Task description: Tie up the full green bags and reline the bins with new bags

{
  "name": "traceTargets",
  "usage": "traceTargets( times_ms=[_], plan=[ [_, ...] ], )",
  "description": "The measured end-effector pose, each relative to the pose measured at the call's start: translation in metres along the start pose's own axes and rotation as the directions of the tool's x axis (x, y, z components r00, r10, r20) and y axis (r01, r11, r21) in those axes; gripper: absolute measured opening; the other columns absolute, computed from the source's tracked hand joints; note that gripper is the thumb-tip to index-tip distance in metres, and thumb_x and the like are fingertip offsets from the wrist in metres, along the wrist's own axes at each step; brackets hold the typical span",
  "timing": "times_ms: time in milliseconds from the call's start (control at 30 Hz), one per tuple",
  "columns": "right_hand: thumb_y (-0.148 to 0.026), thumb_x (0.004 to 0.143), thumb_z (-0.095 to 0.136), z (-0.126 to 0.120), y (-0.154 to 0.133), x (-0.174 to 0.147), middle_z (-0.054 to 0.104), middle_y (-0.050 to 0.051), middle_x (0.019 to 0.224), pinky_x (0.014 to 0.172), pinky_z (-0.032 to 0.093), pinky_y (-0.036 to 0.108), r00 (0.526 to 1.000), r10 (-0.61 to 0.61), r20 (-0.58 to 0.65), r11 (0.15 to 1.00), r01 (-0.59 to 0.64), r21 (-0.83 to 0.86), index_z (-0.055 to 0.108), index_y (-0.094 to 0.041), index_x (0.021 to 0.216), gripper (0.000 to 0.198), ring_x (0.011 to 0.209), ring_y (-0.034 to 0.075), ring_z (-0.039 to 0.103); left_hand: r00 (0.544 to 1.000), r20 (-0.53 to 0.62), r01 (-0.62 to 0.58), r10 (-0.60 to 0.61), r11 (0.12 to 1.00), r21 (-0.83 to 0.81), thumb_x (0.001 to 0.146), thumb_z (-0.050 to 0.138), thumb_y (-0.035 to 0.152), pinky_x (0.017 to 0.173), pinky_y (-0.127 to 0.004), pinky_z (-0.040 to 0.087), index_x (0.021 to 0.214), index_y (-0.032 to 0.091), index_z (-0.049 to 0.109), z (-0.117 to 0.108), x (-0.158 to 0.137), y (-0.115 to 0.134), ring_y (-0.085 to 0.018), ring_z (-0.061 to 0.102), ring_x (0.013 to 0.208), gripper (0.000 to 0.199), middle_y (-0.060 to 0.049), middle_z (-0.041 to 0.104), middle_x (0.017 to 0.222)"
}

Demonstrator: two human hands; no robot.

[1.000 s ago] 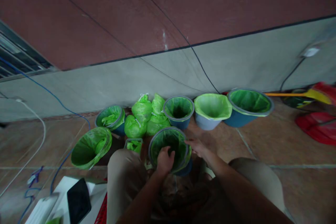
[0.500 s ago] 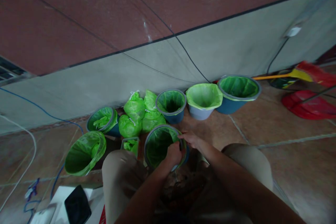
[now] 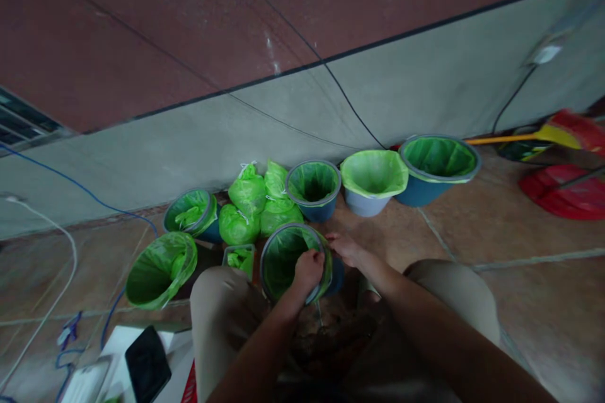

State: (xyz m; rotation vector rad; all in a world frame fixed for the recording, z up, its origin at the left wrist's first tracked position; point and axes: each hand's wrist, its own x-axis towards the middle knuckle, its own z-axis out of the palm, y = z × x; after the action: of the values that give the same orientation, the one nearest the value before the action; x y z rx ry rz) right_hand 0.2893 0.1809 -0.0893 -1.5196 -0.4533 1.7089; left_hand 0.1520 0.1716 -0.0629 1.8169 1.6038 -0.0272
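A dark blue trash bin [image 3: 336,276] leans to the left between my knees. Its grey rim [image 3: 278,234] has a green bag [image 3: 283,258] spread inside it and folded over the right side. Curled at the right part of this rim, my left hand [image 3: 309,269] is closed on it from the inside, its fingertips partly hidden. Just outside the same side, my right hand [image 3: 345,248] pinches the folded edge of the bag, palm facing down.
Lined bins [image 3: 314,208] [image 3: 371,203] [image 3: 420,194] stand along the wall, beside several tied green bags [image 3: 248,192]. Leftward are two more lined bins [image 3: 208,233] [image 3: 137,280] and a small container [image 3: 253,258]. A phone [image 3: 147,365] lies lower left; a red dustpan [image 3: 562,192] is far right.
My right hand has shifted slightly outward from the rim, and my left hand has moved up a little along it. The whole view has drifted slightly, so everything sits further right.
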Motion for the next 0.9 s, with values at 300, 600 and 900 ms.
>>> traceTargets(
  times_ms=[300, 600, 900],
  plan=[
    [0.009, 0.054, 0.05, 0.003, -0.002, -0.002, 0.066, -0.003, 0.064, 0.055, 0.041, 0.021, 0.997, -0.078, 0.014, 0.986, 0.08, -0.147, 0.067, -0.018, 0.079, 0.041, 0.061, 0.012, 0.058, 0.992, -0.07, 0.115, -0.106, 0.983, 0.145, 0.094, 0.047, 0.036, 0.081, -0.027, 0.049, 0.099, 0.014, 0.073, -0.001, 0.006, 0.015, -0.023, 0.07, 0.099, 0.034, -0.013, 0.075, 0.102],
    [0.008, 0.054, 0.051, 0.002, 0.002, 0.0, 0.068, -0.001, 0.07, 0.062, 0.045, 0.023, 0.994, -0.11, 0.023, 0.973, 0.112, -0.202, 0.068, -0.018, 0.08, 0.04, 0.07, 0.015, 0.061, 0.997, -0.009, 0.082, -0.082, 0.975, 0.209, 0.087, 0.053, 0.034, 0.08, -0.029, 0.05, 0.1, 0.013, 0.074, -0.007, 0.01, 0.016, -0.026, 0.07, 0.099, 0.033, -0.015, 0.075, 0.102],
    [0.003, 0.055, 0.048, 0.004, 0.003, 0.003, 0.073, 0.004, 0.081, 0.066, 0.05, 0.024, 0.992, -0.123, 0.03, 0.947, 0.127, -0.295, 0.071, -0.016, 0.086, 0.043, 0.077, 0.017, 0.065, 0.997, 0.052, -0.063, 0.056, 0.988, 0.143, 0.087, 0.051, 0.023, 0.07, -0.024, 0.047, 0.086, 0.013, 0.075, -0.011, 0.014, 0.003, -0.019, 0.07, 0.081, 0.026, -0.01, 0.075, 0.083]
  ],
)
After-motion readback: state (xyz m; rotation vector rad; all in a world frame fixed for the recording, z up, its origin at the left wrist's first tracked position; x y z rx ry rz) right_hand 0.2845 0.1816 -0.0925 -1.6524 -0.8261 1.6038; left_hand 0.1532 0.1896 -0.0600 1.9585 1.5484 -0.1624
